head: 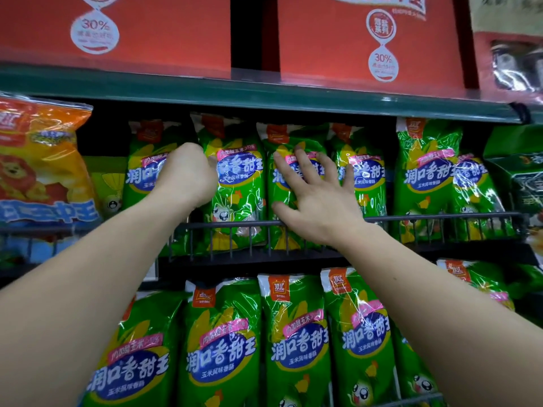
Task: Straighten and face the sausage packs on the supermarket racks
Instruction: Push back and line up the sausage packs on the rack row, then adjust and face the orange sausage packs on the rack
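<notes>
Green corn-sausage packs stand in a row behind a black wire rail on the middle rack. My left hand is curled around the left edge of one green pack, its fingers hidden behind the pack. My right hand lies flat with fingers spread on the front of the neighbouring green pack. Further packs stand to the right, one leaning over another. A second row of the same green packs fills the rack below.
An orange lion-print bag sits at the left of the middle rack. Red cartons stand on the green shelf above. Dark green packs are at the far right.
</notes>
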Tool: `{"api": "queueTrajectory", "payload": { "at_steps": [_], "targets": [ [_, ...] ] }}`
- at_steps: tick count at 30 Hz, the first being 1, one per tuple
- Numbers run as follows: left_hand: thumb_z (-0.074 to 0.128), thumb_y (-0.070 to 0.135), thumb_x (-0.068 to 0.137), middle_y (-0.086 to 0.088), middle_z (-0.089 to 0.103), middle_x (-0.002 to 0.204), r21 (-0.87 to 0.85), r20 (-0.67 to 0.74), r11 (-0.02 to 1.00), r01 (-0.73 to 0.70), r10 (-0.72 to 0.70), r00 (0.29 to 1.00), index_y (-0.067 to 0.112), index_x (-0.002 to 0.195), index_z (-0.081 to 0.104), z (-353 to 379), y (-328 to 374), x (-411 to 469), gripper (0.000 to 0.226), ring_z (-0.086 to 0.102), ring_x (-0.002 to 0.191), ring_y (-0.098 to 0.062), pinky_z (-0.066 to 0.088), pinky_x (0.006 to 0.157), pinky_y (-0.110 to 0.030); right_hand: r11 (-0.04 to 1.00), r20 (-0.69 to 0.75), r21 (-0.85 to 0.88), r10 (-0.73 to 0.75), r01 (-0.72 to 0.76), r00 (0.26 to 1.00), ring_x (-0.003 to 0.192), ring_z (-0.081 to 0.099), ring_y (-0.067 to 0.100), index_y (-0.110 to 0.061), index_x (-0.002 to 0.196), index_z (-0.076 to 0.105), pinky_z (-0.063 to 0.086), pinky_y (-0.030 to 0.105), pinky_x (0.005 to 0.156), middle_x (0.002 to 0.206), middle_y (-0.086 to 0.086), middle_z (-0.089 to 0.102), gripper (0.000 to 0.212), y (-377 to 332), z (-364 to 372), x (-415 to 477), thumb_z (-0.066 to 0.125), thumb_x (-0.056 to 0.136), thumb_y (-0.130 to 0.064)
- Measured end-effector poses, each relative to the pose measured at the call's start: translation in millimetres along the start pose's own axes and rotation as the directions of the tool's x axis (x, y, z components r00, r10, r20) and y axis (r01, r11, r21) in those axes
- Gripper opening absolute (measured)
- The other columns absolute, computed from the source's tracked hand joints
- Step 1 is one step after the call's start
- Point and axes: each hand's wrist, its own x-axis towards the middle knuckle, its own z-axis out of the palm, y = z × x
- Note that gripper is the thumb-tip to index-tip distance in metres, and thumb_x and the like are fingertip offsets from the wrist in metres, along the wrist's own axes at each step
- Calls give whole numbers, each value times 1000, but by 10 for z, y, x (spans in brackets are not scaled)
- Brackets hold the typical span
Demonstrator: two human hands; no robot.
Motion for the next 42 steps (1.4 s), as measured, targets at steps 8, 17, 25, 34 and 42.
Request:
{"api": "queueTrajectory", "payload": {
  "at_steps": [8,17,25,34,42],
  "targets": [
    [48,24,102,-17,58,78,94,89,994,-62,54,995,2,83,54,-81,-13,0,30,58,73,-34,46,60,-38,1000,-11,1,9,-9,1000,151,-6,30,-50,151,-12,-4,69,114,166,-6,-6,79,0,18,-2,21,81,-67],
    [62,5,90,-21,43,125,259,-49,947,-192,211,976,1,125,43,30,-35,-291,40,52,105,-39,44,78,-44,999,-27,28,30,-29,999,152,-7,26,-42,152,-17,-1,66,116,166,-8,-7,81,-26,9,-54,19,83,-64],
    [53,47,94,-13,12,162,312,182,841,-442,404,896,16,152,27,159,20,-441,71,2,150,-30,13,120,-43,999,-63,40,32,-29,998,151,-17,22,-40,153,-17,-7,59,119,164,-7,-16,72,-42,42,-100,19,96,-64],
    [32,68,92,-4,-13,164,291,315,847,-444,353,881,32,156,15,197,-24,-449,75,-18,149,-27,-1,122,-45,998,-77,70,13,-8,997,150,-19,17,-39,156,-8,-8,54,120,164,-8,-18,65,-74,54,-203,13,99,-60],
    [31,69,89,0,19,162,270,236,818,-507,455,859,27,144,43,-19,-350,-726,71,12,150,-20,22,119,-47,991,-108,135,8,7,994,152,-8,21,-39,156,5,-1,56,120,166,-5,-9,65,-284,66,-348,12,95,-60]
  ]
}}
